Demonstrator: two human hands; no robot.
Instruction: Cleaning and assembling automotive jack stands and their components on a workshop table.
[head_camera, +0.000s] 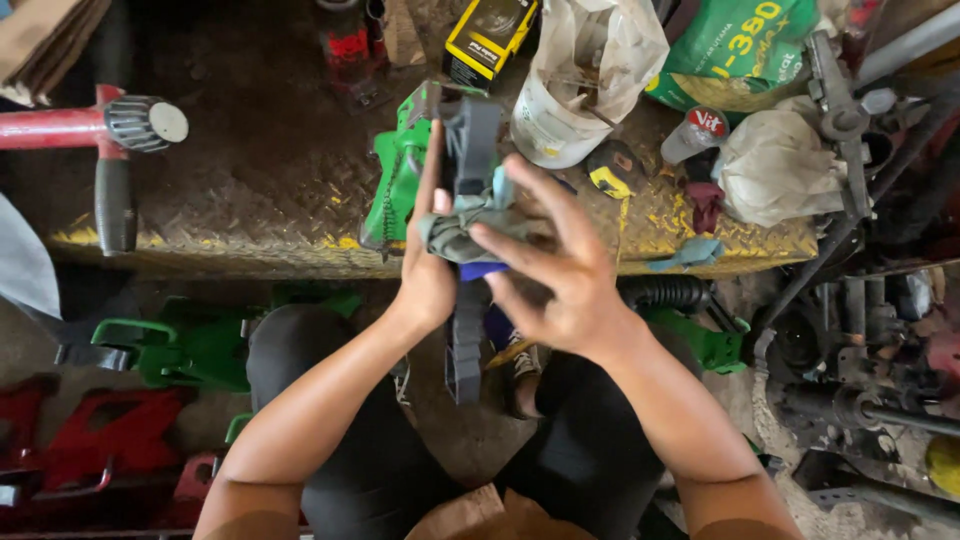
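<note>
1. L hand (425, 275) grips dark ribbed strap (467, 330) upright + grey rag (455, 232), over lap, in front of bench edge (200, 250)
2. R hand (560, 290) fingers spread wide, tips on rag
3. Risk: loose rag slips, drops to floor; strap may swing into green tool (398, 180)

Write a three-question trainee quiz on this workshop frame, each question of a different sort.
1. True or false: the left hand grips the long dark grey ribbed plastic part.
2. What do the right hand fingers press on the part? A) crumpled grey-green cloth B) yellow box C) white bottle
3. Fill in: the yellow-edged checker-plate metal bench lies ___ the hands.

Key: 1 true; 2 A; 3 beyond.
</note>
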